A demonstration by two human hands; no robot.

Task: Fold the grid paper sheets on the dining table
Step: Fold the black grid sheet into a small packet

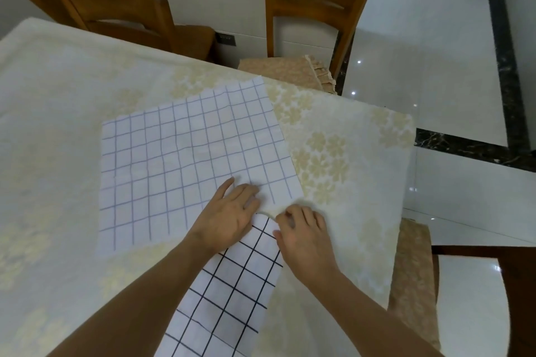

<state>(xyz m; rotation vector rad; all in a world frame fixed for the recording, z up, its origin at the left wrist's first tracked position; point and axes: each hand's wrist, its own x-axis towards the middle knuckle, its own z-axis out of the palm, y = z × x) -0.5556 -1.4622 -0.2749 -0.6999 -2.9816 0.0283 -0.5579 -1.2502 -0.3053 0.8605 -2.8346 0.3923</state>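
A large grid paper sheet (185, 159) with pale purple lines lies flat on the dining table (58, 90). Under its near right corner a second grid sheet (223, 301) with bold black lines runs toward me. My left hand (229, 214) rests palm down on the pale sheet near that corner, fingers together. My right hand (301, 235) is just to the right of it, fingertips pinching the sheet's near edge where it curls up. My forearms hide part of the black-lined sheet.
The table wears a cream cloth with pale flower prints; its right edge (406, 182) is close to my right hand. Wooden chairs stand at the far side (313, 3), far left (116, 11) and near right (417, 284). White tiled floor lies beyond.
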